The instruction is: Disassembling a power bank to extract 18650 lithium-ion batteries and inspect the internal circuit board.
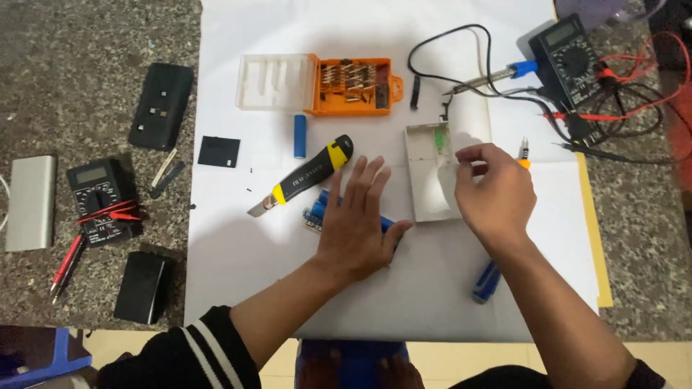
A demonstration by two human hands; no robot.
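- Left hand (357, 223): laid flat, fingers spread, palm down on the blue cells (321, 209) that show at its fingertips and beside its thumb; it grips nothing, only presses.
- Right hand (496, 193): curled, thumb and forefinger pinched together over the open grey-white case (431, 176); whether a small part sits in the pinch cannot be told.
- The case lies just left of the right hand, between the two hands, with a small green part (439, 137) near its far end.
- Beyond the left fingertips: a yellow-and-black utility knife (306, 175), a single blue cell (300, 135) standing apart, and an orange bit set (352, 86) with its clear lid open.
- Beyond the right hand: a soldering iron (497, 78) and a dark multimeter (566, 61) with red and black leads; a small screwdriver (524, 151) is just behind the knuckles.
- Near the right forearm lies a blue-handled tool (486, 281).
- Far left of the left hand, on the stone top: a second multimeter (101, 202), black boxes and a silver power bank (30, 202).
- Technique, as a judgement: keep the flat hand steady so the cells cannot roll, and work the pinch slowly and lightly inside the case, well clear of the knife blade.
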